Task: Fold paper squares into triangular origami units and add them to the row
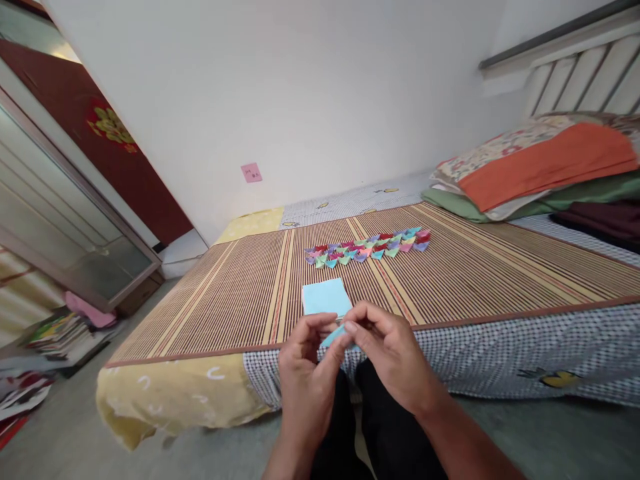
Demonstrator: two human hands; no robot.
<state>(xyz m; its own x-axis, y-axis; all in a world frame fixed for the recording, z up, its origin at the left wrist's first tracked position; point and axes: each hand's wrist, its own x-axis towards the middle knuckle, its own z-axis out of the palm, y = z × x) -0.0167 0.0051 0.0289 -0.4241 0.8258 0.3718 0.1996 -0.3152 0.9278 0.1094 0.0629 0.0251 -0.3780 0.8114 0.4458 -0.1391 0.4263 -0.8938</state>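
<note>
Between my fingertips is a small folded piece of light blue paper (332, 335), partly hidden by the fingers. My left hand (310, 367) pinches it from the left, and my right hand (387, 347) pinches its right end. Just beyond my hands lies a stack of square paper (327, 297) with a light blue sheet on top. Farther back, rows of small folded paper pieces (367, 248) in red, purple, green, pink and blue lie close together on the striped mat (240, 287).
The mat covers a bed with a checked sheet (500, 353) and a yellow cloth (185, 393) over its front edge. Folded bedding and an orange-banded pillow (545, 167) are piled at the right. A pink note (251, 173) is on the wall. Books (63, 337) stand at the left.
</note>
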